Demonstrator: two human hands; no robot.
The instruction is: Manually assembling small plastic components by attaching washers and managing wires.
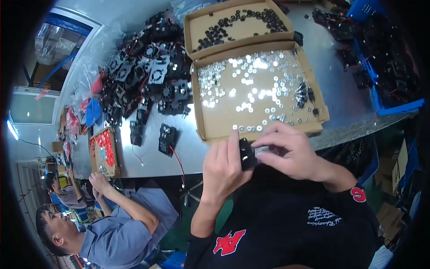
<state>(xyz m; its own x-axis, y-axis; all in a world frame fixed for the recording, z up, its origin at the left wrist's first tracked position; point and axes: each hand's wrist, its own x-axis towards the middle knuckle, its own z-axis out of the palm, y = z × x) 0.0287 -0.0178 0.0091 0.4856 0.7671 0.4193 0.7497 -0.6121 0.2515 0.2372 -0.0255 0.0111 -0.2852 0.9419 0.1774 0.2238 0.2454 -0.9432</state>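
Note:
My left hand [221, 166] is closed around a small black plastic assembly [245, 154], held just in front of the cardboard tray's near edge. From the other side, my right hand [289, 150] brings its thumb and fingers together against that assembly. Something small, pale and shiny shows between those fingertips, too small to name. Beyond both hands lies the cardboard tray [219, 119], with many silvery washers [253, 92] and small metal pieces scattered in it. A few dark-handled bits [310, 94] rest along its right side.
A second cardboard tray [242, 44] of black rings adjoins behind. Black fan assemblies [156, 74] pile up at left; one with a red wire [167, 140] lies nearer. A blue crate [398, 109] stands right. At left, a co-worker [130, 224] works by a tray of red parts [116, 168].

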